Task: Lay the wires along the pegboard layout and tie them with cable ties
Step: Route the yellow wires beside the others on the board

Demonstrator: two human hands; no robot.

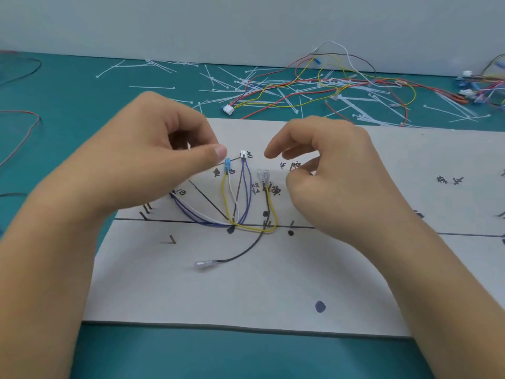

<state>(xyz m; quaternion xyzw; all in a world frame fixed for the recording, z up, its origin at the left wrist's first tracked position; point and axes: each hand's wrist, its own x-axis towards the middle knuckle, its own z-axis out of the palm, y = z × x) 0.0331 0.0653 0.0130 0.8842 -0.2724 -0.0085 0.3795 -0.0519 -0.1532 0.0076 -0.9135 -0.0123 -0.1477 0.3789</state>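
The white pegboard layout (246, 283) carries drawn black lines, handwritten labels and small metal pegs. Yellow wires (269, 212), a white wire (232, 198), purple wires (247, 192) and a black wire (246, 250) run along it and meet near a peg at the centre line. A blue connector (227, 163), a white connector (243, 154) and a clear connector (263, 175) lie at the wire ends. My left hand (153, 151) hovers with curled fingers, its thumb tip just above the blue connector. My right hand (333, 173) has its curled fingertips at a peg (291, 166); whether they pinch anything is hidden.
Many loose white cable ties (273, 88) and a tangle of red, yellow, white and black wires (341, 80) lie on the teal table behind the board. More wire bundles sit at the far right (481, 88), and dark wires trail at the left edge (27, 127).
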